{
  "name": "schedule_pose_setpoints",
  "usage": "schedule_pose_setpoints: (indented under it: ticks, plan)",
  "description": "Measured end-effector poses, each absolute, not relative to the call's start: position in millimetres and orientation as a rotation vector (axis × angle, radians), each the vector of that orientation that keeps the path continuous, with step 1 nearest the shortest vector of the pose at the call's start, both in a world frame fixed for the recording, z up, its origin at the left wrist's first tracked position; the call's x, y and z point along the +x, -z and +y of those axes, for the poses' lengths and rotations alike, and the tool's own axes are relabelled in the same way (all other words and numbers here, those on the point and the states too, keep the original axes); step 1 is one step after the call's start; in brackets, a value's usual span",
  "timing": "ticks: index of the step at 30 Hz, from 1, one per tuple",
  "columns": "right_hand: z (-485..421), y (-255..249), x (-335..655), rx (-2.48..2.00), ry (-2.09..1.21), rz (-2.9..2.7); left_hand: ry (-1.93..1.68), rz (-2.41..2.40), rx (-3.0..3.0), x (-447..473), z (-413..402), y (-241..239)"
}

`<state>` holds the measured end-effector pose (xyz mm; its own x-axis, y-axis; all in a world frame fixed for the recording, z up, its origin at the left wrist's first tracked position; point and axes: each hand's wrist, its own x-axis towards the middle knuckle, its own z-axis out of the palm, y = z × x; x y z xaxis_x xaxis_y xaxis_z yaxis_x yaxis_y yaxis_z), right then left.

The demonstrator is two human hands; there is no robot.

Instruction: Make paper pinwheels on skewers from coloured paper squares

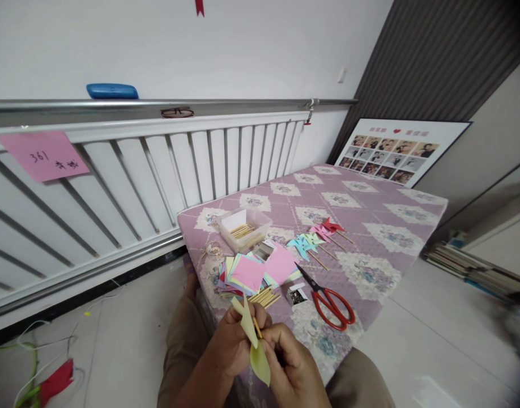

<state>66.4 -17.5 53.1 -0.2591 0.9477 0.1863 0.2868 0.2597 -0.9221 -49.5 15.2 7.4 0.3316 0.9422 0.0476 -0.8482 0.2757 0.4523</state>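
Observation:
Both my hands are together low in the middle of the view, over the near corner of a purple quilted table point(383, 226). My left hand point(232, 340) is closed on a folded pale-yellow paper piece point(254, 343). My right hand point(289, 362) pinches the same paper together with a thin wooden stick point(257, 327). Just beyond my fingers lie a stack of coloured paper squares point(254, 272), a bundle of wooden sticks point(265, 296), a small box of pins point(297, 294) and red-handled scissors point(330, 300).
Several finished paper pinwheels point(317, 235) lie mid-table beside a clear plastic box point(243, 229) holding sticks. A white radiator cover point(136, 175) with a pink note point(43, 154) runs along the left. A photo board point(391, 150) leans at the back. Books point(468, 263) lie on the floor at the right.

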Motion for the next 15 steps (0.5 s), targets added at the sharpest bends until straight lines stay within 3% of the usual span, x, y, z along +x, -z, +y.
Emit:
schedule_pose_setpoints:
  ticks: [15]
  plan:
    - [-15.7, -52.1, 67.4, -1.107, -0.986, -1.802, -1.229, 0.259, 0.473, -51.5, 15.5, -11.1]
